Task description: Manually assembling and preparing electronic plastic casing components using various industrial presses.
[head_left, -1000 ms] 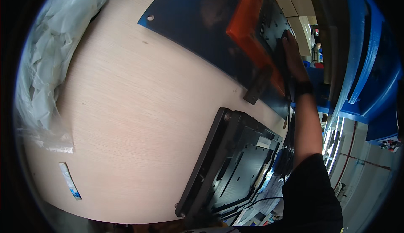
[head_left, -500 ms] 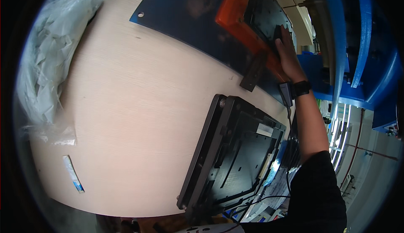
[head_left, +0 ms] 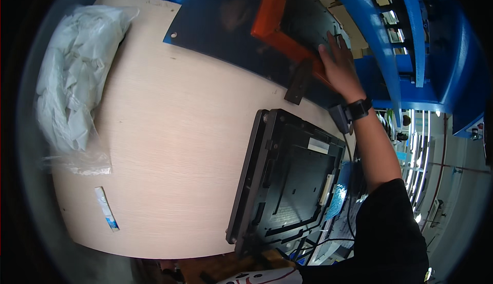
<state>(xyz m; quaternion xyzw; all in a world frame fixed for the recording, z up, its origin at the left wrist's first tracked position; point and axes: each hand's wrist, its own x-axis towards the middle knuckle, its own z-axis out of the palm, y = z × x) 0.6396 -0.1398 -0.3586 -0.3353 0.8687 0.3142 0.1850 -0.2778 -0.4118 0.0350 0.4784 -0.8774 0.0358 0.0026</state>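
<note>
Black sleeve (head_left: 387, 217) behind it, held the right hand (head_left: 341, 72) spread wide at the edge of the dark panel (head_left: 303, 17), inside the orange frame (head_left: 263, 21), just left of that hand. Couldn't tell contact or the left hand's state.

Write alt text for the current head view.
A right hand, fingers spread, is over a dark panel set in an orange frame. Nearby on a pale table are a black tray-like part and a clear plastic bag.

No text can be read — no label, number or brand; no sign.
</note>
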